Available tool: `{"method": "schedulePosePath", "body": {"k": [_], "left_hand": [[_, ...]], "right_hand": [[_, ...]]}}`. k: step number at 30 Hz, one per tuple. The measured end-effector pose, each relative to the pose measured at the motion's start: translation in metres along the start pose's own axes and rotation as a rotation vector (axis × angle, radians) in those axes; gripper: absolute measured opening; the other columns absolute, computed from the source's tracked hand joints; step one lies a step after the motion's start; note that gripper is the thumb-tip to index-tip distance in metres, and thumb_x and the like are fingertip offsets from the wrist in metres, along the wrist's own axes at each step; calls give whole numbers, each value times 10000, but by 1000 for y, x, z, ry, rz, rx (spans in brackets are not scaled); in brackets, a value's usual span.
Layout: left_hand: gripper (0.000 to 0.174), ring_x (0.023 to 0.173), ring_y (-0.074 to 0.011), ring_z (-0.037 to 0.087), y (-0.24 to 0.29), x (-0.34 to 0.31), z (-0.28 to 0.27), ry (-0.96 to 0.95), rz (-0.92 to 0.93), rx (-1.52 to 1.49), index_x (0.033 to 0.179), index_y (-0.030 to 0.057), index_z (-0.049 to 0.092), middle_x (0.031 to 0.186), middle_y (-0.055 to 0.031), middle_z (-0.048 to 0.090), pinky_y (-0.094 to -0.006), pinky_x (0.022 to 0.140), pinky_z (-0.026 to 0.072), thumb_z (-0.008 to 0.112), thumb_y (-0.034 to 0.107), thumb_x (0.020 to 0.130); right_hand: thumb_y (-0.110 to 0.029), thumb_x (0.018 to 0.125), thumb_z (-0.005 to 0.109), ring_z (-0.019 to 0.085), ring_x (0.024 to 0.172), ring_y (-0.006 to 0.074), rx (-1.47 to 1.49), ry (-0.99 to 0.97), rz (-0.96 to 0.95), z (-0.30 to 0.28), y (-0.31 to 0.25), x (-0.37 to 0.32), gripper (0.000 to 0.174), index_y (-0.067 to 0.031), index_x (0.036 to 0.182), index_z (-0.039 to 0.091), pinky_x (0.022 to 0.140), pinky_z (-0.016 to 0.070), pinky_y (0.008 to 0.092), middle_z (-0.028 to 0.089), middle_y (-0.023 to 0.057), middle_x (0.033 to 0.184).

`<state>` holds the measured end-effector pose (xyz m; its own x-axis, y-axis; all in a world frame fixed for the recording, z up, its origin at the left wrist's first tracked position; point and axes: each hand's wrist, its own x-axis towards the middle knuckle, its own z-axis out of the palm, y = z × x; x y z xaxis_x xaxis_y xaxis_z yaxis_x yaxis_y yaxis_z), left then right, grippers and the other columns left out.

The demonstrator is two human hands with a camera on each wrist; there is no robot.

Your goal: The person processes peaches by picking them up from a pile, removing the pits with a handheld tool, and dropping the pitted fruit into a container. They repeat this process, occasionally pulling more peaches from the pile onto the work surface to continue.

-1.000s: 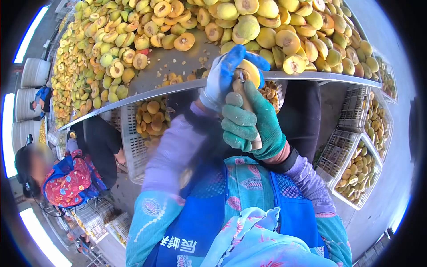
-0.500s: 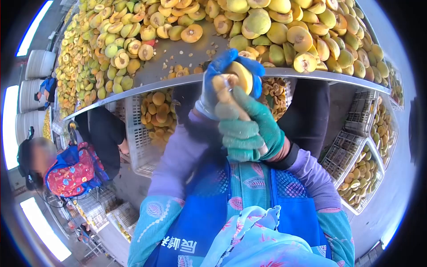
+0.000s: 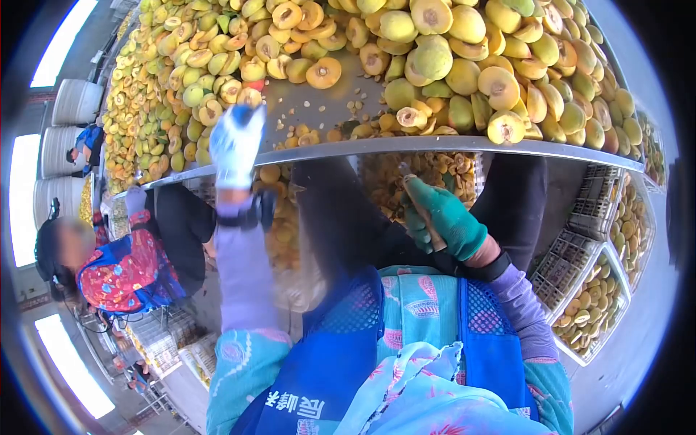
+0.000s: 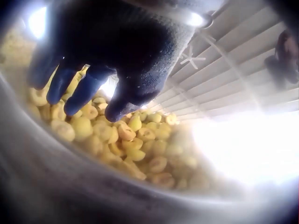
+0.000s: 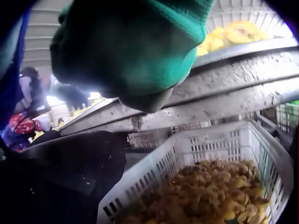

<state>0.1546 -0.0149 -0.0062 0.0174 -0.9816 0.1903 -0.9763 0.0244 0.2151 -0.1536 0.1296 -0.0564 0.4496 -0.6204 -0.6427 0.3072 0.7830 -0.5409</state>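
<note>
Upper left, I see fruit halves (image 3: 230, 90) beyond nearer left hand's (image 3: 235, 148) spread fingers; right hand (image 3: 455, 223) grips slanted tool (image 3: 416, 190).

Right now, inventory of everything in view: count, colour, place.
Metal table: one, grey, across top
Fruit halves: many, yellow-green to orange, heaped on it
Centre crate: one, white, below table, holding brownish-orange pieces
Right-side crates: at least two, whitish, holding fruit
Tubs: at least three, white, far left
Seated person: one, red floral and blue, left
Handled tool: one, tan, in right hand
Vest: one, blue, wearer's torso
Left hand: one, blue-white glove, over fruit
Right hand: one, green glove, gripping tool
</note>
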Motion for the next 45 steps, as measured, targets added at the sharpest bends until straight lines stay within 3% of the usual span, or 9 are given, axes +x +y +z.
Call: {"method": "schedulePosePath", "body": {"k": [6,8,13,15,22,25,35,38,45], "left_hand": [[600,872,-302,661,82,99,93,-409,280,-77,1163,28,560,1106,-164,637,-362,743,550,751,401,735],[666,1018,-258,637,90,88,86,-611,7,-420,1236,11,540,1131,-139,644,-352,709,558,796,315,701],[470,924,-146,627,103,3,45,-469,-74,-1408,1257,32,548,1025,-68,639,-292,745,534,708,156,833],[424,899,-210,647,104,-15,55,-367,65,-1342,1212,27,562,1010,-105,645,-320,794,533,694,156,830],[336,834,-157,653,124,-34,47,83,626,-513,981,8,657,975,-80,690,-305,775,518,524,315,957],[348,812,-156,660,147,-44,27,-208,155,-1211,991,8,665,924,-94,701,-306,758,522,524,324,956],[434,657,-131,604,162,-52,45,-251,-22,-1462,931,-51,666,753,-74,644,-256,614,498,603,378,919],[410,653,-134,602,162,-51,50,-268,51,-1458,927,-60,660,749,-77,639,-261,611,499,583,342,931],[476,702,-170,656,154,-32,45,-624,187,-1216,995,-12,653,807,-99,680,-292,633,535,456,420,972]], "right_hand": [[-412,982,486,449,449,73,-161,122,-381,29,-7,-1,364,-55,973,554,393,360,212,509,6,616],[-381,990,488,442,460,64,-227,213,-568,25,-13,11,333,-54,975,554,412,353,195,534,3,652],[-286,970,519,562,619,426,-663,371,-955,43,-38,41,302,-11,848,524,528,426,456,570,231,674],[-277,971,518,564,604,422,-823,469,-1096,40,-31,55,295,-6,856,532,514,416,466,563,229,656],[-272,980,500,563,611,418,-597,429,-1091,36,-17,46,298,7,888,551,531,417,458,569,240,684],[-273,985,489,564,629,408,-637,352,-1005,36,-23,32,303,13,910,558,565,425,449,575,244,706],[-372,1009,423,563,559,223,-375,316,-1051,46,0,37,413,11,895,528,521,444,373,532,118,625],[-450,996,408,497,423,164,-106,113,-425,53,-19,4,445,-35,863,500,379,397,310,492,54,571],[-555,963,401,404,382,107,293,-133,-211,56,-24,3,477,-102,903,536,353,333,267,446,-14,553]]}}
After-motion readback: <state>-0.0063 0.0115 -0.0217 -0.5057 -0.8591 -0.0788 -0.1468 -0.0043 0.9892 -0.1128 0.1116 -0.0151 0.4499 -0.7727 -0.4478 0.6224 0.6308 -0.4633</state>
